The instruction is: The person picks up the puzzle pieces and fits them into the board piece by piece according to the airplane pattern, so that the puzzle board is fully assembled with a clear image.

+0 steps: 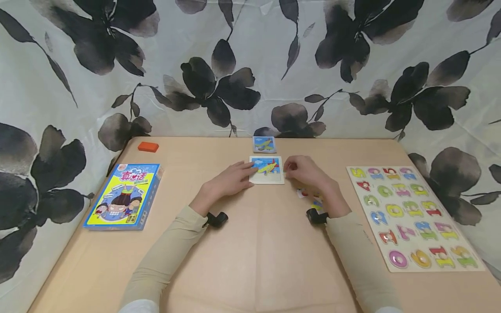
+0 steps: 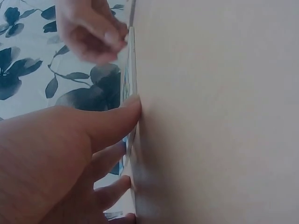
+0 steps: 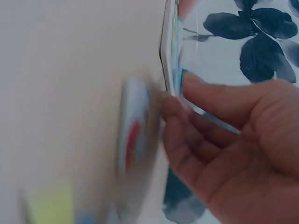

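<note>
A small white-framed picture puzzle (image 1: 278,178) with a yellow airplane lies toward the back of the table. My left hand (image 1: 235,177) rests at its left edge, fingers extended; in the left wrist view the thumb (image 2: 128,108) touches the frame's near edge. By the right edge, my right hand (image 1: 307,171) has curled fingers and pinches a small puzzle piece (image 3: 182,74), mostly hidden by the fingertips. Loose puzzle pieces (image 1: 317,203) lie under the right wrist, one showing red and white (image 3: 134,135), blurred in the right wrist view.
A matching airplane picture card (image 1: 264,144) is just behind the puzzle. On the left are a blue and yellow box (image 1: 121,198) and an orange block (image 1: 148,147). A board of colourful number shapes (image 1: 415,217) lies at the right. Flowered cloth (image 1: 274,91) hangs behind the table.
</note>
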The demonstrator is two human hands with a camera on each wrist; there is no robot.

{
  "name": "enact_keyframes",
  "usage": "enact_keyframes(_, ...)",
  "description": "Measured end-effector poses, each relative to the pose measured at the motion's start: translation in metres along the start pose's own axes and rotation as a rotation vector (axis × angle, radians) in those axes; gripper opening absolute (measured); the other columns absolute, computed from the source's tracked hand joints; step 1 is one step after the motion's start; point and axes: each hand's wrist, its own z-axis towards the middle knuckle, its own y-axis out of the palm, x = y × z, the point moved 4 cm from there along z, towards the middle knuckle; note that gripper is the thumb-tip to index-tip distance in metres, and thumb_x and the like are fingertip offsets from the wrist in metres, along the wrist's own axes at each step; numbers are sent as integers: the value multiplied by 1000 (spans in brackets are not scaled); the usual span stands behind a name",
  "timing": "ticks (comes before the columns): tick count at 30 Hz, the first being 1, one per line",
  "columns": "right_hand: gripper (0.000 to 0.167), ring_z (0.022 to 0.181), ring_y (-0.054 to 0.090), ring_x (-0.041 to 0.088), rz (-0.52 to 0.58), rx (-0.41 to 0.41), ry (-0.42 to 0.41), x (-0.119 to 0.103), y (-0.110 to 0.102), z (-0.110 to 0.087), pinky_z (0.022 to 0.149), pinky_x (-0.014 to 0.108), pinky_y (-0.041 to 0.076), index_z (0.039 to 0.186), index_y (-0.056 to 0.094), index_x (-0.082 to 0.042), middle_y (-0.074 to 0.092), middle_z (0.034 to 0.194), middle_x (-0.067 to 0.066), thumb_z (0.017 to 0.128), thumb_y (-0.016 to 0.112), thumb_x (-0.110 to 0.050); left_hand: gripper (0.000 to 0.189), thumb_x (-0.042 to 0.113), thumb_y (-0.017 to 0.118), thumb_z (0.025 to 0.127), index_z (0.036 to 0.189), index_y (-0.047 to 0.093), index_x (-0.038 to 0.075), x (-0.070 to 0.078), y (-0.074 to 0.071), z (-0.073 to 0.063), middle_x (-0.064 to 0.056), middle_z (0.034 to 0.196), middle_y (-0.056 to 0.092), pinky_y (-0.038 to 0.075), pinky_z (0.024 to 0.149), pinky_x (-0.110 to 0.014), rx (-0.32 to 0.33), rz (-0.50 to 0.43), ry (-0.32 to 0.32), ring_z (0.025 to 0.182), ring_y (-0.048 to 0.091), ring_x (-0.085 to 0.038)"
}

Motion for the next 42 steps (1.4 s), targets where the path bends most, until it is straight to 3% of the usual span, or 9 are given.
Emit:
enact_keyframes(6,34,97,53,27,-70,-115,60,7,-11,-30,83,37,51,115,66,-6,62,105,12,82,71,0,60,30,56,101,154,36,9,-1,0,0,-13,164,27,18,125,-51,-1,-28,-18,153,20,-41)
enact_keyframes(10,42,99,52,28,-151,-177,59,9,-8,-41,89,40,51,120,63,-6,61,108,12,79,75,0,62,30,56,101,155,33,7,-2,0,-2,-13,164,26,17,125,-53,-8,-46,-43,154,18,-39)
enact_keyframes(14,41,93,54,25,-146,-185,72,10,-4,-44,81,35,50,119,61,-7,60,97,10,81,71,3,63,29,56,101,155,33,7,-4,0,-3,-13,164,26,17,125,-53,-6,-56,-50,154,17,-38)
enact_keyframes(19,26,83,55,22,-98,-197,83,9,-1,-44,70,29,48,107,64,-6,59,88,8,83,69,2,62,30,55,102,155,33,9,-8,0,-3,-10,165,26,16,126,-51,-9,-69,-49,155,16,-36)
enact_keyframes(25,17,83,52,22,-95,-185,65,9,1,-42,69,29,45,94,64,-6,55,87,8,81,73,0,61,29,56,101,154,35,8,-8,-1,-3,-11,164,27,16,126,-49,1,-69,-40,154,18,-37)
enact_keyframes(34,14,79,50,21,-96,-121,-51,1,3,-42,67,29,43,80,66,-6,54,83,7,77,75,5,61,30,56,101,154,35,9,-10,1,-1,-10,164,27,16,126,-46,0,-58,-48,154,18,-36)
enact_keyframes(42,26,80,51,21,-42,-135,-29,1,5,-41,68,29,45,98,65,-6,57,84,8,77,75,7,61,30,56,101,154,35,9,-8,1,-1,-9,164,27,16,127,-45,5,-67,-45,154,17,-36)
